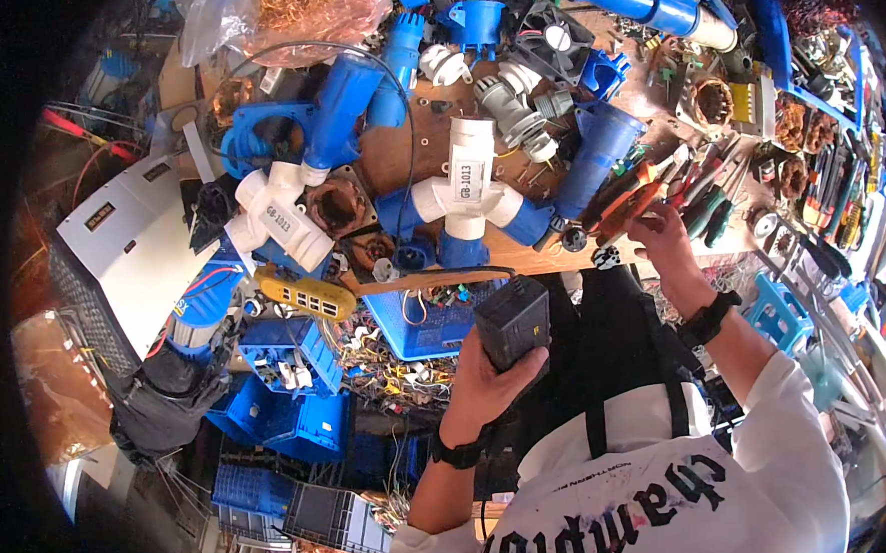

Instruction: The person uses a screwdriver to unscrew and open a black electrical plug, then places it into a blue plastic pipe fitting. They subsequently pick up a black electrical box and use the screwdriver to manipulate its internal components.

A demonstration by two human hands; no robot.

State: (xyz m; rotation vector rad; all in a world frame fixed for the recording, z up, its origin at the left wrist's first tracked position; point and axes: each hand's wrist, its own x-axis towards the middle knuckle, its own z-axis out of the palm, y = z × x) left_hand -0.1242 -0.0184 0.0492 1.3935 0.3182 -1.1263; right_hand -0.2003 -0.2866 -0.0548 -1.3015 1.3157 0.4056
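Observation:
My left hand is wrapped round a black box-shaped power adapter, held up in front of the bench edge. A thin black cable runs from the box's top towards the bench. At the bench's front edge, my right hand hovers with loosely bent fingers apart, close beside orange-handled tools that look like screwdrivers. Whether a fingertip touches a handle is hard to see. Left of it lie small round black-and-white parts. White multi-way pipe-shaped fittings with blue ends stand further left.
A wooden bench carries blue industrial plugs, grey connectors and copper windings. A yellow power strip sits at its front edge. Below stand blue crates and loose wires. Pliers line the right side.

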